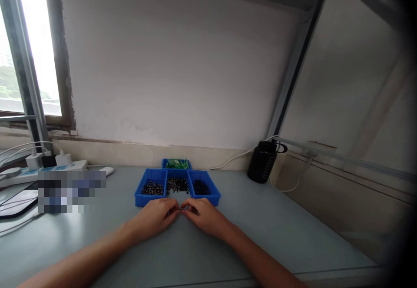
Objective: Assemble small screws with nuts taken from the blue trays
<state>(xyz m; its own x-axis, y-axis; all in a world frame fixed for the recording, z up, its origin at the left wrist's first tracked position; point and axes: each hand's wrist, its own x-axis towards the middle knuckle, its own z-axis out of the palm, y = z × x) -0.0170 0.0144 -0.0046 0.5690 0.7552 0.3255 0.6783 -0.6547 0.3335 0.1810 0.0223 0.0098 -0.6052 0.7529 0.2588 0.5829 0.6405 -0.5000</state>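
My left hand (160, 215) and my right hand (202, 216) meet fingertip to fingertip over the grey table, just in front of the blue bins. Both are closed in a pinch; whatever lies between the fingertips is too small to name. Small metallic pieces fill part of the left blue bin (141, 200). Dark pieces lie in the right blue bin (213, 199). Between these two, a middle blue bin (177, 173) has a mix of small dark and shiny parts. Behind it, a small blue bin (163, 163) holds green packets (177, 163).
On the grey table (293, 227), a black bottle (261, 162) stands at the back right. A power strip (76, 166) with chargers and white cables is at the left, near a white mouse (107, 170) and a blurred patch. A wall rises behind.
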